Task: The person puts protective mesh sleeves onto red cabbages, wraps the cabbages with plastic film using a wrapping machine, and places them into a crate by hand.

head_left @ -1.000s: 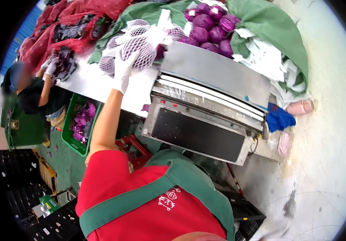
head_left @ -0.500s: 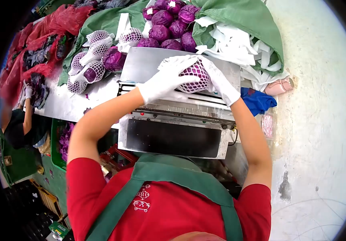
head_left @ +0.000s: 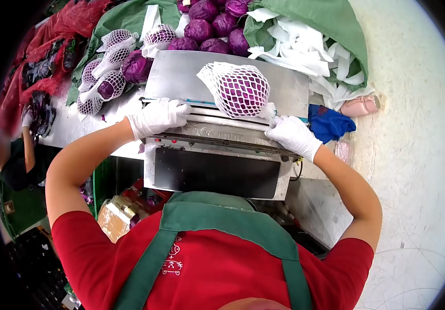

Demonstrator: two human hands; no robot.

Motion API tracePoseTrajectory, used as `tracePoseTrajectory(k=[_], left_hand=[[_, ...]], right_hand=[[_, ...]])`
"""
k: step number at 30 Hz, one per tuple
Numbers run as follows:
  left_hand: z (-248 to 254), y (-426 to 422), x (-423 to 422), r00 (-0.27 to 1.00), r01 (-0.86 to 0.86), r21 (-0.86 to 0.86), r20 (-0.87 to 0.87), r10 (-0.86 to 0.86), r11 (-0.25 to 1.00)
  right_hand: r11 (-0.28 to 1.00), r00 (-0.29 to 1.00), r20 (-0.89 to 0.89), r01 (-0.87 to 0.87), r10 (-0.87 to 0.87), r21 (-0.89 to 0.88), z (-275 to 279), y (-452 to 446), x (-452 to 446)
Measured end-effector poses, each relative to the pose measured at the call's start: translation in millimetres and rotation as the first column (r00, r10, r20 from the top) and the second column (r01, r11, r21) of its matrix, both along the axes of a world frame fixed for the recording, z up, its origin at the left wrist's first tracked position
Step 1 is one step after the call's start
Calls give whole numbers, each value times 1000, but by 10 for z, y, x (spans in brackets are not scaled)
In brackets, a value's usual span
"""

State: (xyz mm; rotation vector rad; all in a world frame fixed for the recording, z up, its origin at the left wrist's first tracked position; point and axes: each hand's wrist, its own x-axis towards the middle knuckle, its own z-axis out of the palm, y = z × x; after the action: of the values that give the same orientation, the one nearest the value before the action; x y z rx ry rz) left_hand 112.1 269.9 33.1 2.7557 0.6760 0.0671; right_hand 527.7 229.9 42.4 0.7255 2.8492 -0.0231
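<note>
A purple cabbage in white foam netting [head_left: 243, 92] rests on the metal top of the wrapping machine [head_left: 181, 72]. To its left, my left hand [head_left: 161, 119] is closed at the left end of the machine's film slot. My right hand [head_left: 293, 135] is closed at the right end, just below the netted cabbage. What the fingers of either hand hold is too small to make out. Both hands wear white gloves. Several more netted cabbages [head_left: 109, 87] lie left of the machine, beside a bare cabbage [head_left: 136, 67].
Bare purple cabbages [head_left: 199, 30] and white foam nets [head_left: 297, 49] lie on green cloth behind the machine. A blue cloth [head_left: 330, 123] and pink roll [head_left: 361, 105] are at the right. Another person's gloved hand [head_left: 27, 118] is at the far left, near red mesh sacks [head_left: 72, 23].
Both hands have let go of the netted cabbage, which now lies on the machine top. They have moved down and apart to the two ends of the film slot.
</note>
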Motion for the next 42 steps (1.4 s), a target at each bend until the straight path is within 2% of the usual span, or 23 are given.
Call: tracePoseTrajectory(k=[3,5,7,10,11,12,13,14,15,18,19,21,25,28,31,32,33,35,36,38,40,41,42], left_hand=[[-27,-264,-7,868,-209,-430,331,369,878],[497,-535,-22,675,-397,-839,7,738,371],[766,-640,-55,469,-136,-911,286,835,389],[1092,-447,179,404,-333,-674,530,746,660],[1106,-261,300,570,-349,-493,564,598,797],[1128,-62,498,748,-362,-282,480,457,888],[681,273,566,730,-137,-227,635,253,964],[516,453,675,868,-214,-68,444,222,974],[380,543,811,916,-205,-115,328,232,972],[13,773,1017,737,-73,-577,518,433,814],[-69,848,1029,697,-95,-705,457,552,703],[-62,777,1074,570,70,-844,471,673,531],[574,60,920,787,-90,-996,-82,612,-18],[701,-439,892,861,-195,-877,-367,351,-439],[400,-859,853,890,-265,-811,-414,191,-522],[113,-996,867,868,-201,-757,-431,244,-621],[53,-1084,873,821,-157,-759,-456,344,-632],[30,-1236,887,674,-95,-828,-461,576,-552],[28,-1214,710,707,41,-669,-505,495,-742],[302,-1434,445,647,-308,-941,-315,694,-140],[262,-1783,106,661,-555,-775,-190,725,303],[149,-1942,33,614,-486,-702,150,775,521],[103,-1990,85,476,-447,-794,179,861,412]], right_hand=[[961,830,-499,148,-249,-233,23,-228,36],[318,455,-140,343,-879,-884,573,-488,45],[329,259,-279,175,-925,-928,876,-588,73],[662,-74,-670,104,-739,-742,1120,-158,96],[718,19,-767,368,-642,-591,1083,16,-9],[874,525,-809,486,-264,29,838,341,151],[916,505,-777,326,-376,-232,620,573,106],[922,879,-446,303,-172,241,573,707,-6],[917,942,-307,237,-135,322,287,871,-41],[973,726,-652,211,-219,-91,-140,1051,-322],[863,419,-776,35,-471,-505,-124,936,-451],[726,442,-595,227,-671,-650,102,865,-456],[250,467,-231,-22,-854,-968,466,103,-454],[-202,347,104,-261,-932,-944,596,-582,-615],[-588,313,502,-333,-806,-737,422,-987,-736],[-593,311,508,-334,-803,-733,134,-1099,-706],[-358,388,249,-242,-888,-902,-349,-1225,-634],[-771,234,769,-438,-595,-464,-218,-1271,-609],[-740,226,753,-492,-618,-459,-239,-1348,-552],[-700,211,737,-553,-642,-452,-340,-1640,-446],[-491,75,525,-484,-848,-724,-328,-1901,-415],[-403,32,436,-447,-899,-798,-271,-1972,-429],[-280,-41,292,-179,-956,-943,-48,-1967,-520]])
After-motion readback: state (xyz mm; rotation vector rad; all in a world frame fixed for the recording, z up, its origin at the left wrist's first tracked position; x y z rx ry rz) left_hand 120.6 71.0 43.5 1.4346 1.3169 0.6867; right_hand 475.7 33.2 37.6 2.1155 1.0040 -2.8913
